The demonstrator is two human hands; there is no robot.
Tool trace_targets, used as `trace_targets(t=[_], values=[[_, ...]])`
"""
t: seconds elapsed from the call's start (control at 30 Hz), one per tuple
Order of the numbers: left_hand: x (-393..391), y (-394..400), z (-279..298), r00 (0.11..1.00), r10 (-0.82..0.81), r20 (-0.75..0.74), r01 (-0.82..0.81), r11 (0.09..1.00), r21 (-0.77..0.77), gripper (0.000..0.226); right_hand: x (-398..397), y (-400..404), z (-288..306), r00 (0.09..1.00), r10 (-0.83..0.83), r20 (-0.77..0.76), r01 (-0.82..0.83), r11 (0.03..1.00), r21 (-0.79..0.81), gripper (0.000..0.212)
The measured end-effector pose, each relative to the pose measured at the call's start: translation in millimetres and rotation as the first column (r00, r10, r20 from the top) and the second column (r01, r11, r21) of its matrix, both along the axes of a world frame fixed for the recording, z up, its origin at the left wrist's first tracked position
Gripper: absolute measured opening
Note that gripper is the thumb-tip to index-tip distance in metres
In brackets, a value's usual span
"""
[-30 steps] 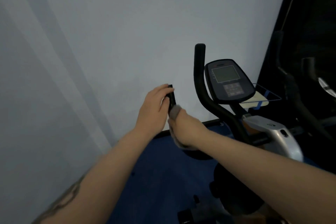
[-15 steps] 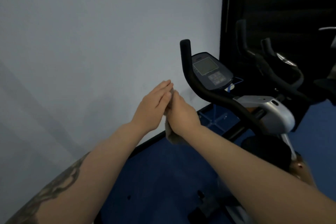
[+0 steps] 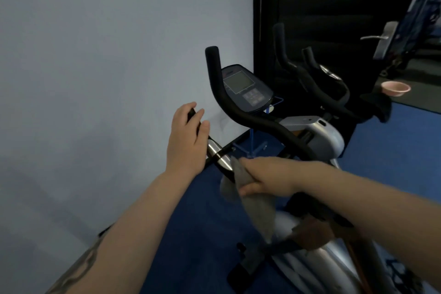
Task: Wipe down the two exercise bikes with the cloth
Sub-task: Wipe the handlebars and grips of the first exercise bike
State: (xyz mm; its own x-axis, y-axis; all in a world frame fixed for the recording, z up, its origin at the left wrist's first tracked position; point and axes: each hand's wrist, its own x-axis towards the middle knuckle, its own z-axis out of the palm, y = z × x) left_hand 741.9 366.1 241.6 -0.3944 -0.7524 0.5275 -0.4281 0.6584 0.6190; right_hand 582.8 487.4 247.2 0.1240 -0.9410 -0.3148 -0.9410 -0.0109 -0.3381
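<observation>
The left hand (image 3: 187,136) has its fingers curled round the black left handlebar grip (image 3: 192,116) of the nearer silver-and-black exercise bike (image 3: 317,137), hiding most of the grip. Just below it, the right hand (image 3: 265,178) clutches the grey cloth (image 3: 256,210) against the chrome bar (image 3: 218,154); its fingertips are buried in the fabric. Behind the bike's dark console with a grey screen (image 3: 245,89), the second black exercise bike (image 3: 317,79) merges into the dark wall, its body hard to make out.
</observation>
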Motion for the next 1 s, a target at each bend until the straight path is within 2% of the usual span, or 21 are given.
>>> trace_targets(t=[0.07,0.13,0.2,0.27,0.33,0.4,0.47,0.5,0.57,0.6,0.63,0.67,0.7,0.73,0.77,0.8,0.83,0.87,0.93,1.0], values=[[-14,10,-1,0.996,0.072,-0.053,-0.069,0.996,0.049,0.038,-12,0,6,0.999,0.051,-0.018,-0.050,0.996,0.071,0.047],[-29,28,-7,0.989,0.117,-0.087,-0.109,0.990,0.095,0.042,-5,-8,0,0.988,0.073,-0.133,-0.061,0.994,0.091,0.060],[-44,51,-19,0.993,0.107,-0.058,-0.102,0.991,0.091,0.051,-3,-13,-4,0.980,0.090,-0.177,-0.072,0.992,0.106,0.064],[-53,71,-32,0.994,0.107,0.000,-0.107,0.991,0.079,0.055,-23,-13,2,0.991,0.109,-0.075,-0.097,0.983,0.158,0.051],[-57,78,-36,0.990,0.137,-0.025,-0.133,0.984,0.122,0.053,-51,-10,12,0.993,0.118,-0.007,-0.116,0.980,0.163,0.032],[-60,78,-30,0.982,0.183,-0.036,-0.173,0.965,0.196,0.047,-69,-7,13,0.993,0.089,0.073,-0.095,0.992,0.078,0.022],[-67,80,-22,0.973,0.229,-0.021,-0.215,0.940,0.265,0.040,-78,-7,9,0.959,0.012,0.284,0.014,0.996,-0.089,0.014],[-71,83,-18,0.971,0.239,-0.028,-0.219,0.926,0.307,0.040,-84,-6,7,0.897,-0.054,0.438,0.134,0.979,-0.156,0.011],[-83,91,-10,0.970,0.228,-0.082,-0.176,0.896,0.407,0.040,-101,-6,11,0.661,-0.173,0.730,0.394,0.908,-0.142,0.009],[-88,96,-7,0.970,0.214,-0.119,-0.137,0.878,0.459,0.041,-112,-5,15,0.539,-0.212,0.815,0.499,0.860,-0.106,0.011],[-94,100,-4,0.966,0.206,-0.154,-0.103,0.857,0.504,0.042,-124,-5,19,0.455,-0.228,0.861,0.585,0.805,-0.096,0.013],[-100,104,-3,0.960,0.210,-0.184,-0.080,0.839,0.538,0.042,-135,-5,23,0.411,-0.220,0.885,0.662,0.739,-0.123,0.014],[-106,107,-3,0.953,0.217,-0.211,-0.067,0.831,0.552,0.043,-144,-4,28,0.411,-0.197,0.890,0.724,0.664,-0.187,0.013],[-113,110,-4,0.947,0.221,-0.234,-0.058,0.833,0.550,0.044,-150,-2,30,0.453,-0.171,0.875,0.761,0.586,-0.279,0.012],[-119,113,-6,0.945,0.218,-0.242,-0.056,0.841,0.538,0.045,-154,1,29,0.517,-0.160,0.841,0.765,0.528,-0.369,0.011],[-125,116,-9,0.952,0.213,-0.222,-0.068,0.849,0.524,0.046,-154,2,25,0.580,-0.166,0.797,0.740,0.515,-0.431,0.010],[-130,118,-13,0.963,0.211,-0.167,-0.100,0.857,0.505,0.047,-150,5,16,0.635,-0.180,0.751,0.691,0.566,-0.449,0.010],[-133,120,-18,0.975,0.207,-0.082,-0.146,0.872,0.468,0.045,-142,9,3,0.693,-0.189,0.696,0.616,0.656,-0.436,0.010],[-136,122,-26,0.972,0.207,0.113,-0.234,0.904,0.357,0.034,-124,21,-26,0.778,-0.107,0.619,0.416,0.826,-0.381,0.020],[-136,121,-27,0.928,0.260,0.266,-0.330,0.906,0.264,0.027,-120,28,-40,0.787,0.014,0.617,0.298,0.866,-0.400,0.040]])
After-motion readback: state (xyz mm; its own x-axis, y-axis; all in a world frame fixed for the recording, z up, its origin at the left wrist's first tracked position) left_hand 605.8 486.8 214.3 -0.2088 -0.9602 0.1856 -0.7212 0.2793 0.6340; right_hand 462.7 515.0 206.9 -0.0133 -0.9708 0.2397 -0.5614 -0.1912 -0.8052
